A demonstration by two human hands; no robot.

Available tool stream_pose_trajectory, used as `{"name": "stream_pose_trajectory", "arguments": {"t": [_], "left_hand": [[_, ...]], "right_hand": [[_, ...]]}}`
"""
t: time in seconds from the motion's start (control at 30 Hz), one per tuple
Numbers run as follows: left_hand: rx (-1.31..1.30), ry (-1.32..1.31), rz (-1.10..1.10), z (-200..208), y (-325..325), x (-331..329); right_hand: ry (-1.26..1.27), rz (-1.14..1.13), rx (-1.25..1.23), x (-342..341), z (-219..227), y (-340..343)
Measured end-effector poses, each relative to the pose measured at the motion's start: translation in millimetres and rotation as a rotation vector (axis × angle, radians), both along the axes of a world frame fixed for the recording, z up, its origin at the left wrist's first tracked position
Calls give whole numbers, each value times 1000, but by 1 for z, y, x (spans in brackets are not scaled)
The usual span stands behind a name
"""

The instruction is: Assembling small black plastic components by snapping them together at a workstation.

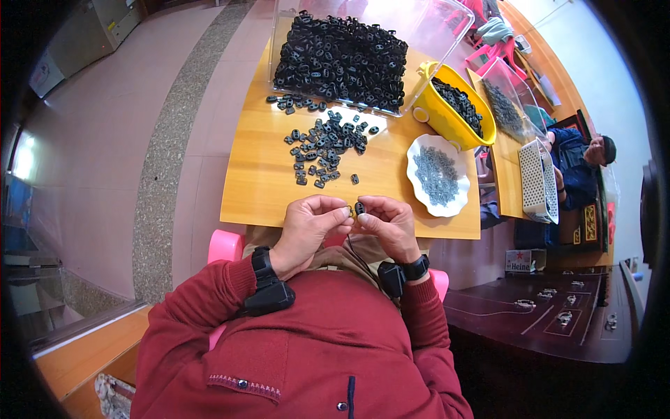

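Tabletop [258, 188] of pale wood spreads out just beyond our grip, and at its far side, straight ahead, stands a clear bin [440, 42] heaped with black pieces. Ahead and to the right of our fingers sits the yellow tub [438, 115]. Well off to the right, a carton [527, 261] carries a red star and printed lettering. Nearer, the white scalloped dish [412, 166] holds small greyish bits. Our left hand [310, 227] and right hand [391, 227] meet at the near edge, fingertips nearly touching. Loose pieces [328, 143] lie ahead of them, with no lettering we can make out. Our right thumb and forefinger pinch a black piece [359, 208]; our left pair closes on a tiny yellowish bit [352, 215], too small to identify. We would do best to steady the piece, line both up squarely, and press gently without twisting.
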State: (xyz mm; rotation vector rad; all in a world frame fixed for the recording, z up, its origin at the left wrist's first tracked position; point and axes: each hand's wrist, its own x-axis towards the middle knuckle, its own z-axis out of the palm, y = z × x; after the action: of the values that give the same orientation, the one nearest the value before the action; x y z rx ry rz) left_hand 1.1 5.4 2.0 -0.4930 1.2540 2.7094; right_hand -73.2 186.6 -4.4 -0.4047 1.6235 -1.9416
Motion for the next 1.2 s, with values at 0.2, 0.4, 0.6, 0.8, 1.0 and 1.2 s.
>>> {"name": "stream_pose_trajectory", "arguments": {"t": [0.2,0.4,0.6,0.8,1.0,1.2], "left_hand": [[13,21,-3,-2,0,-1],[12,37,-15,-3,0,-1],[20,43,-31,-3,-1,-1],[19,25,-36,-2,-1,0],[31,20,-41,-2,-1,1],[53,38,-65,-2,-2,1]], "right_hand": [[18,24,20,0,1,-1],[34,30,18,0,-2,0],[16,37,7,1,3,-2],[6,36,-1,0,1,-2],[8,40,-5,0,1,-1],[-13,47,-85,0,-5,0]]}}
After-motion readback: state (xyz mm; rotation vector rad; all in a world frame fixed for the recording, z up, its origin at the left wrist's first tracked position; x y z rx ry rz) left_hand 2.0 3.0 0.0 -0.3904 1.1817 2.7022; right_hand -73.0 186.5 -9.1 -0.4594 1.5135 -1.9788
